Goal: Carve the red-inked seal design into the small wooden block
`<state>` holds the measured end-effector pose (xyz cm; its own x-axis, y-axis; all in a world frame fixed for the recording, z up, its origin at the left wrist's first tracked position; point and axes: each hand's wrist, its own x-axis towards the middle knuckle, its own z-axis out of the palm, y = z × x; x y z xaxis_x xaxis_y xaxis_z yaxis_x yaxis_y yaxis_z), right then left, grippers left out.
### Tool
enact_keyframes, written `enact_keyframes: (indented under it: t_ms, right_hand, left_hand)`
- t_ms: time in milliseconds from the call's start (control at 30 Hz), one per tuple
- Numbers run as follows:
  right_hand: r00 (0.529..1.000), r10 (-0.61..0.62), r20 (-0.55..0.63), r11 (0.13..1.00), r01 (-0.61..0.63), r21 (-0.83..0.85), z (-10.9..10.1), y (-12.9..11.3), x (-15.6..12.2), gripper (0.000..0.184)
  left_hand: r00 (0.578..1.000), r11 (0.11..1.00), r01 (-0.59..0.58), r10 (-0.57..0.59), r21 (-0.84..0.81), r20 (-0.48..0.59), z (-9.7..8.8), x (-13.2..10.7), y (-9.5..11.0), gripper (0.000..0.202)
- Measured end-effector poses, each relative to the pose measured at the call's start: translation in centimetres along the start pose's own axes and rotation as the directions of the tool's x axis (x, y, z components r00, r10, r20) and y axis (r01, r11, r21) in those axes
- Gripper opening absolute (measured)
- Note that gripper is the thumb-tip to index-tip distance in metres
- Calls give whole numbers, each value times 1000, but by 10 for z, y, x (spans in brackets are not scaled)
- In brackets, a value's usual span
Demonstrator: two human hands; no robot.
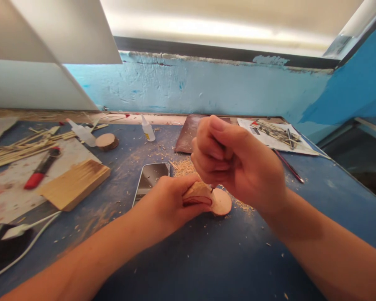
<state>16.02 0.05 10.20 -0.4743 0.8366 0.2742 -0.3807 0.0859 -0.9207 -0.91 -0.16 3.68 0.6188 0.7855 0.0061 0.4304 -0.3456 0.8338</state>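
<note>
So that the wooden piece (196, 194) would stay steady, it seemed, the left hand (172, 196) pinched it between thumb and fingers, just below the right hand (241, 163), which was curled apparently around a mostly hidden tool (213, 189). Beside the left fingertips, a wood slice (223, 203) lay on the counter (162, 267), perhaps as a rest.

The widest open way is the near part of the blue table (169, 269), between the left arm (112, 242) and the right arm (326, 242). On the left, a lane of dusty tabletop — closed lower down by the left arm — lies between the phone (154, 177) and the wooden block (76, 184); on the right, a pencil (288, 166) lies between the right hand (241, 165) and the open right side, and the wall (188, 85) closes off the back
</note>
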Motion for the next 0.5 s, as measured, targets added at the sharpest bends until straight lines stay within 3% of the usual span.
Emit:
enact_keyframes:
  t_ms: [167, 300, 500]
  right_hand:
    - [997, -59, -41, 992, 54, -112, 11, -16, -3, 59]
    - [992, -117, -50, 970, 103, -222, 12, -21, -6, 63]
    - [998, -61, -15, 991, 59, -116, 7, -10, -2, 60]
  left_hand:
    - [999, 999, 46, -46, 2, 9, 0, 0, -1, 21]
    - [999, 999, 38, -37, -33, 23, -2, 0, 5, 16]
    - [999, 998, 29, -27, -49, 32, -2, 0, 6, 18]
